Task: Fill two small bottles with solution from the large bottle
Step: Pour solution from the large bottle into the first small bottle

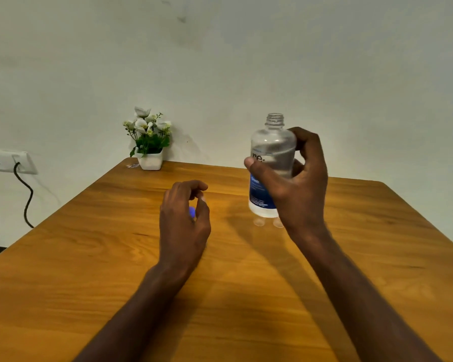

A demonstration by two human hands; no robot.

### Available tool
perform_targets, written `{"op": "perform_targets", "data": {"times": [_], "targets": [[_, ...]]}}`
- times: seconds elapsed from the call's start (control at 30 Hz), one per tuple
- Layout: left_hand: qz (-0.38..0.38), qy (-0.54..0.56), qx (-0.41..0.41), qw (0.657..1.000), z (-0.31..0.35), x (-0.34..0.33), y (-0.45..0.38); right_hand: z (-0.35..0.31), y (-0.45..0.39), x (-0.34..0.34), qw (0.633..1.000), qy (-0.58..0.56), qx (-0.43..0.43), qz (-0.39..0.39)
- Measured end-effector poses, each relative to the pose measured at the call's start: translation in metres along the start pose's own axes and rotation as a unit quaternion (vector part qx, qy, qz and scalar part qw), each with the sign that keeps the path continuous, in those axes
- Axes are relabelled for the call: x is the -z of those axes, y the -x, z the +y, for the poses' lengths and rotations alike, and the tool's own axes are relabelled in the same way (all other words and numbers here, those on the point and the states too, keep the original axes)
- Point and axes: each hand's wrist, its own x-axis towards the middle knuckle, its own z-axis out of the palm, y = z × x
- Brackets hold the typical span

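My right hand point(296, 184) grips the large clear bottle point(272, 152), which has a blue label and an uncapped neck. It is held upright just above the wooden table point(89, 257), with clear liquid in its lower part. Under it, two small clear bottles point(258, 222) stand on the table, the right one partly hidden by my wrist. My left hand point(183, 220) hovers left of them, fingers curled. A small blue cap point(192, 211) shows between its thumb and fingers; whether the hand grips it is unclear.
A white pot of artificial flowers point(149, 142) stands at the table's far left corner, with a small clear wrapper beside it. A wall socket with a black cable point(26, 194) is on the left wall. The table's near half is bare wood.
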Motion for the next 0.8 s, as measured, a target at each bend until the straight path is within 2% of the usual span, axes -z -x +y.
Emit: {"op": "perform_targets", "data": {"times": [0.1,0.2,0.3,0.4,0.47,0.53,0.67,0.8], "targets": [[-0.031,0.006,-0.005,0.999,0.016,-0.015,-0.004,0.003,-0.006,0.016,0.999,0.005,0.019,0.03],[-0.11,-0.025,-0.03,0.993,0.03,-0.035,-0.019,0.013,-0.006,0.022,0.996,0.018,0.03,0.078],[-0.167,-0.114,0.021,0.979,0.042,-0.055,-0.028,0.026,-0.002,0.025,0.994,0.01,0.026,0.11],[-0.21,-0.072,0.039,0.974,0.04,-0.063,-0.024,0.036,0.002,0.029,0.993,0.012,0.028,0.117],[-0.25,-0.043,0.004,0.967,0.033,-0.064,-0.019,0.04,0.003,0.031,0.992,0.021,0.033,0.12],[-0.257,-0.028,-0.022,0.966,0.026,-0.063,-0.013,0.041,0.003,0.032,0.991,0.021,0.034,0.128],[-0.28,-0.05,-0.007,0.959,0.018,-0.068,-0.002,0.042,0.003,0.032,0.99,0.021,0.043,0.132],[-0.261,-0.078,-0.026,0.962,0.015,-0.078,-0.006,0.043,0.005,0.033,0.991,0.03,0.045,0.123]]}}
